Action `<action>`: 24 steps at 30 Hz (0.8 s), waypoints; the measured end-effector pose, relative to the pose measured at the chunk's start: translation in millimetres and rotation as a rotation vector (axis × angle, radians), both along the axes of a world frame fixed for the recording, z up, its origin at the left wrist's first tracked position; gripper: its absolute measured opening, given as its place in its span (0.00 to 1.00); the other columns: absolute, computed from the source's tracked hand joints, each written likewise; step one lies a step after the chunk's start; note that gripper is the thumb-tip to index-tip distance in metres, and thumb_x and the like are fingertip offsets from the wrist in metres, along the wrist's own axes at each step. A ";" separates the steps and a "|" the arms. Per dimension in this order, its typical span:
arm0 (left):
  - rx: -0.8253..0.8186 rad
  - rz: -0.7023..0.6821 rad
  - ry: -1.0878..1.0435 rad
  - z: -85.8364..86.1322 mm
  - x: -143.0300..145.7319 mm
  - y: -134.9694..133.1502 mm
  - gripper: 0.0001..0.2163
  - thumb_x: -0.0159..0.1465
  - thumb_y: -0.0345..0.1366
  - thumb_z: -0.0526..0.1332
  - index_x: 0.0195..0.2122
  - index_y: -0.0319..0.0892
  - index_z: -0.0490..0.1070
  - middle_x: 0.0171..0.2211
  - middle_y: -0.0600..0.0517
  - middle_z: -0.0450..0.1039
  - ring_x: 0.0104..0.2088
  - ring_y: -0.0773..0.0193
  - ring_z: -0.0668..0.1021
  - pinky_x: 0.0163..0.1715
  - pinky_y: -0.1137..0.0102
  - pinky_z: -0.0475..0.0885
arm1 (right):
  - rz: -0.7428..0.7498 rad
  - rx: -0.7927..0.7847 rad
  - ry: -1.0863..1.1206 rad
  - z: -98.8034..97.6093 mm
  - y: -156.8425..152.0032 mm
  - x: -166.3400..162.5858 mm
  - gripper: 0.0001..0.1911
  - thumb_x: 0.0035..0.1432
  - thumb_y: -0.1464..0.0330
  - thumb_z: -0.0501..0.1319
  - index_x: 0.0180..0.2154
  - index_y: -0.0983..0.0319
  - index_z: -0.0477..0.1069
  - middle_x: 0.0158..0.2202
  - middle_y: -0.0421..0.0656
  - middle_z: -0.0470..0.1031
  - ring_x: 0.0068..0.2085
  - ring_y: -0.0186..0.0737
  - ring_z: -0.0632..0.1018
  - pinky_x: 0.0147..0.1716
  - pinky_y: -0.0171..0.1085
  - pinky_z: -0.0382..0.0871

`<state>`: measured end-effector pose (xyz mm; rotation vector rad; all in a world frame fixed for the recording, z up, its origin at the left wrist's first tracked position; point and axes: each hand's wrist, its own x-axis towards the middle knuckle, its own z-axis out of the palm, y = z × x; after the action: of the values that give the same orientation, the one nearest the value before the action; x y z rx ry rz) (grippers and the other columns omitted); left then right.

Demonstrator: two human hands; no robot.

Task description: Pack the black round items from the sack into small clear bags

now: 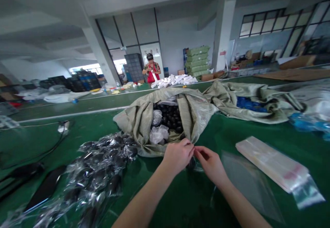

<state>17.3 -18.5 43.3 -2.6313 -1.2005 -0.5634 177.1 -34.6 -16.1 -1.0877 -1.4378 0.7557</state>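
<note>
My left hand point(179, 156) and my right hand point(208, 162) meet just in front of an open woven sack point(144, 121), both with fingers pinched together. Between and below them hangs a clear plastic bag point(198, 168) with a dark item inside, mostly hidden by my fingers. Many black rounded pieces point(170, 118) fill the sack's mouth, along with crumpled clear plastic point(158, 134). Left of my hands lies a heap of black pieces wrapped in clear bags point(100, 166). To the right rests a stack of flat clear bags point(273, 161).
A second woven sack point(221, 97) with blue pieces point(251, 104) lies at the right. A phone point(46, 186) and black cable point(53, 149) are at the left on the green table point(144, 193). Across it, another person point(152, 70) stands behind white items point(175, 80).
</note>
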 end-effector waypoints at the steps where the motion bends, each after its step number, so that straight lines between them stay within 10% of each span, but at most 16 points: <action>1: 0.000 0.017 -0.007 0.1 0.4 0.1 0.13 0.69 0.41 0.50 0.42 0.46 0.74 0.40 0.50 0.76 0.31 0.64 0.77 0.25 0.70 0.67 | -0.001 0.003 -0.004 -0.2 0.1 0.2 0.12 0.59 0.60 0.60 0.37 0.60 0.77 0.37 0.46 0.80 0.37 0.44 0.80 0.40 0.40 0.75; 24: -0.272 -0.162 -0.176 6.5 -10.9 9.5 0.09 0.67 0.34 0.54 0.37 0.43 0.74 0.39 0.51 0.75 0.39 0.64 0.78 0.41 0.71 0.70 | 0.019 0.100 -0.153 4.0 -4.6 -1.6 0.08 0.60 0.68 0.56 0.35 0.59 0.74 0.34 0.43 0.78 0.37 0.41 0.78 0.39 0.39 0.71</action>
<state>6.4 -9.0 49.9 -2.9829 -1.1937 -0.7188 175.5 -39.2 -12.0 -1.0745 -1.6003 0.6180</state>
